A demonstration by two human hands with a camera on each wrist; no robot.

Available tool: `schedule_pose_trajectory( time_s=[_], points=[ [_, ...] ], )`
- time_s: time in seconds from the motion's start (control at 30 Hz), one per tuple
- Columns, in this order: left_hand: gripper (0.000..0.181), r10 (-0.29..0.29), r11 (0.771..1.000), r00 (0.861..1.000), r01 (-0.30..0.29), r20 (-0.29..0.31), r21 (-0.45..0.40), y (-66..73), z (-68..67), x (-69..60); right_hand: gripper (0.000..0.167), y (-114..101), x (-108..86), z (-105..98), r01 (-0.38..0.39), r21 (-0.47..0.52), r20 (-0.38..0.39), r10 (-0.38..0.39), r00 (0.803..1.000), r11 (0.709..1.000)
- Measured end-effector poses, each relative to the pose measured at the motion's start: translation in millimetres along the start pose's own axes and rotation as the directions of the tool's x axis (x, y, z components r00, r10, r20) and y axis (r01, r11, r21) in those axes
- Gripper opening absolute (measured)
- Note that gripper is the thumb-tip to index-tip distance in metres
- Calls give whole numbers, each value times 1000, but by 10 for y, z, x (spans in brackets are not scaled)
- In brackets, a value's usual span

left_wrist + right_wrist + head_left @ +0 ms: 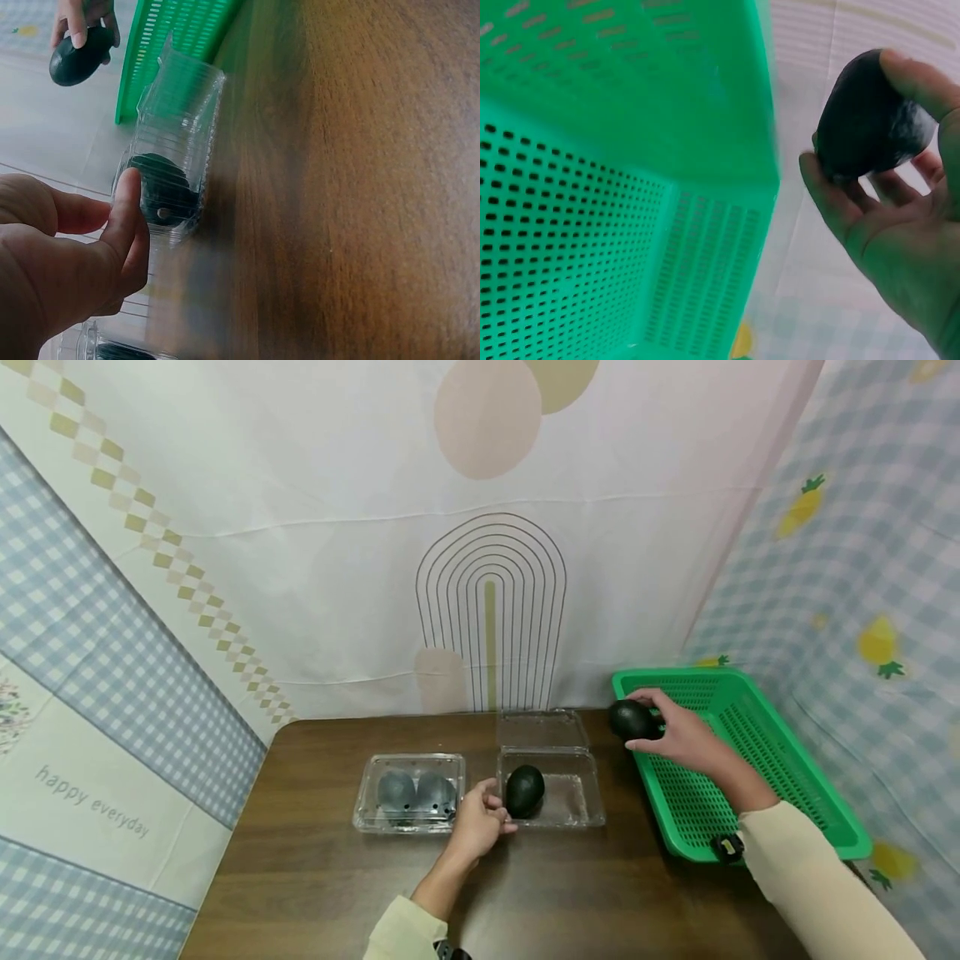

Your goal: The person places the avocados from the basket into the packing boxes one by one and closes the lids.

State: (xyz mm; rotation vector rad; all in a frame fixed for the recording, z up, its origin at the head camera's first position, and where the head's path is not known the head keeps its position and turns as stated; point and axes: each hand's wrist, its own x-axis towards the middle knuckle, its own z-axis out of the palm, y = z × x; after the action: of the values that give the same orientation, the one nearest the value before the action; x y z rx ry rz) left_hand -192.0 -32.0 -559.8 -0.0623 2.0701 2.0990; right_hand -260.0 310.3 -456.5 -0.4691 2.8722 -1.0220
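Note:
A dark avocado [632, 720] is held up in my right hand [678, 739], thumb and fingers around it, above the left rim of the green basket [660, 810]. The right wrist view shows the same avocado [866, 116] beside the basket wall. My left hand [478, 820] pinches the left edge of an open clear plastic clamshell box [573, 797], its lid [542, 729] folded back. Inside that box, on the left, lies another avocado [525, 791]. In the left wrist view, finger and thumb of the left hand [82, 255] meet at the box's edge.
To the left stands a closed clear clamshell box [408, 760] with two avocados inside. All sits on a dark wooden table [300, 877]. A patterned cloth [337, 593] hangs behind the table, and the basket stands at its right side.

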Motion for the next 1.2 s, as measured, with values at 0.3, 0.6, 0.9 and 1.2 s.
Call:
schedule_pose_trajectory(
  time_s=[0.3, 0.6, 0.9, 1.2],
  points=[
    [63, -8, 1000, 1000, 8, 10, -14, 26, 2, -12, 77, -304, -84, 241, -62, -25, -18, 62, 998, 998],
    [61, -3, 1000, 1000, 3, 15, -4, 20, 17, -6, 72, -512, -128, 579, -104, 1, -62, 104, 993, 995],
    [60, -12, 1000, 1000, 12, 12, 10, 25, 0, -14, 73, -637, -102, 905, -149, -18, -78, 147, 986, 989],
    [59, -14, 1000, 1000, 14, 5, 2, 28, 3, -10, 71, -639, -64, 1160, -195, -24, -104, 191, 976, 981]
  ],
)
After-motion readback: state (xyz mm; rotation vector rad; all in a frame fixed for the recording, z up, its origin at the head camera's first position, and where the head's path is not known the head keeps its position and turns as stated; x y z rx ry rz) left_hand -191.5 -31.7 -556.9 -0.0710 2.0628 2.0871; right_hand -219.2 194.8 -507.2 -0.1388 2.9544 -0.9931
